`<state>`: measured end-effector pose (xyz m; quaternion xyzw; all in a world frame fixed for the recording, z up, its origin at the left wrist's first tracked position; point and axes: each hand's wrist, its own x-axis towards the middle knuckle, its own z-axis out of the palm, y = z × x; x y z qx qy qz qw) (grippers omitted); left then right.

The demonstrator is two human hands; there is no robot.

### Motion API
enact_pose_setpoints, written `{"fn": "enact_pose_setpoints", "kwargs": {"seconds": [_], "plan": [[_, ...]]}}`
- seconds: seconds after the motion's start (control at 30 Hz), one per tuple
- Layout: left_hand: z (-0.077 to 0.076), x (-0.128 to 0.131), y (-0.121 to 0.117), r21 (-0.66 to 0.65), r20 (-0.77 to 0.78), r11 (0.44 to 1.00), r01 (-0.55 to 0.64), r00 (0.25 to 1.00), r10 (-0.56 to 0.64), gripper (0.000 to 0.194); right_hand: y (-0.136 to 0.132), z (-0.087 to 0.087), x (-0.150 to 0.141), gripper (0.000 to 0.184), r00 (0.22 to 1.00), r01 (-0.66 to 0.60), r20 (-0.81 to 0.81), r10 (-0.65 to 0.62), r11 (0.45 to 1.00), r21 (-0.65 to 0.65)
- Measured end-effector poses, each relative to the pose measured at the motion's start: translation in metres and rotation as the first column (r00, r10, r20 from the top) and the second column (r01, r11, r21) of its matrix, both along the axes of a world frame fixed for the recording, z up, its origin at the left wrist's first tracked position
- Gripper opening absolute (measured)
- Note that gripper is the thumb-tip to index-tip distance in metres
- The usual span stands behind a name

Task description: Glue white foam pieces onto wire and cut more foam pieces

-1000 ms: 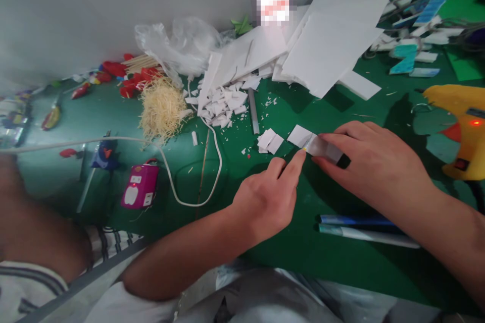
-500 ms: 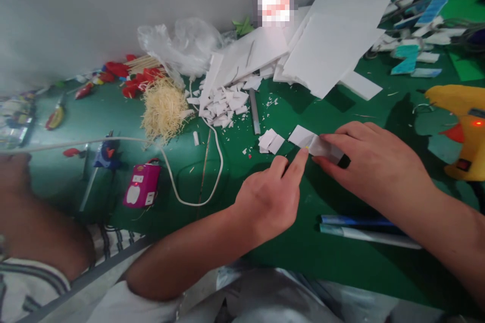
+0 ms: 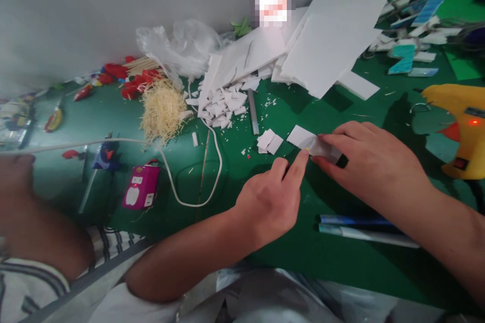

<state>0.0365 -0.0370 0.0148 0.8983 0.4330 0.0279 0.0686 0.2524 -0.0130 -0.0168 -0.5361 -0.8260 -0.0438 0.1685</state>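
Observation:
My right hand (image 3: 369,159) pinches a white foam-board piece (image 3: 326,150) between thumb and fingers; it looks tilted up on one edge. A flat white piece (image 3: 300,136) lies against it on the green table. My left hand (image 3: 271,194) has its index finger stretched out, the tip pressing where the two pieces meet, while its other fingers are curled in. A tiny yellow spot shows at that fingertip; I cannot tell what it is. Left of the flat piece rests a small stack of white squares (image 3: 270,141).
A yellow glue gun (image 3: 460,126) with a lit red light stands at right. Two blue-and-white strips (image 3: 356,229) lie near the front. Behind are white foam boards (image 3: 333,35), scraps (image 3: 223,106) and pale shredded straw (image 3: 162,111). A magenta power box (image 3: 141,185) and another person's arm (image 3: 41,222) are left.
Hardly anything differs. The whole view has shifted very slightly, and both hands keep the same hold on the white pieces.

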Motion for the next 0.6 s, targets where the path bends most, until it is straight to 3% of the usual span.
{"fn": "enact_pose_setpoints", "kwargs": {"seconds": [0.27,0.6], "plan": [[0.000,0.000,0.000,0.020,0.039,1.000,-0.003,0.999,0.002,0.051,0.000,0.002,0.001,0.025,1.000,0.007,0.014,-0.007,0.999,-0.034],[0.009,0.011,0.004,-0.143,-0.161,0.989,-0.038,0.987,0.015,0.056,0.001,0.003,0.000,0.025,1.000,-0.019,-0.011,0.019,1.000,0.020]]}}
